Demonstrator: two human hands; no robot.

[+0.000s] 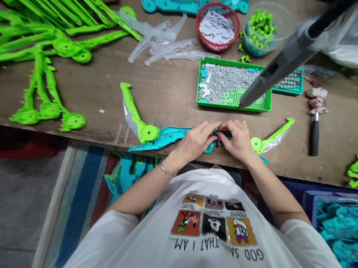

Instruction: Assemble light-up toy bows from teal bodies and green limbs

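Under left hand [196,138] and right hand [237,140], reaching past both, a frame [173,137] along the table's [169,90] near edge. Ahead, a tray [217,105] with screws [225,78]; behind that, a basket [217,46] and tub [281,28]. Leftward, piled parts [64,48]; rightward, a handled tool [314,134].

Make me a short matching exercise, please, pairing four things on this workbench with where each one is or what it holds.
Column one
1. red basket
2. teal part
3. black-handled tool
4. green tray

Column two
A. partly beneath the left hand and the right hand
B. holds many small silvery pieces
C. heaped with flat pale pieces
D. lies at the right, with a wrapping around its far end

Right pairs: 1-C, 2-A, 3-D, 4-B.
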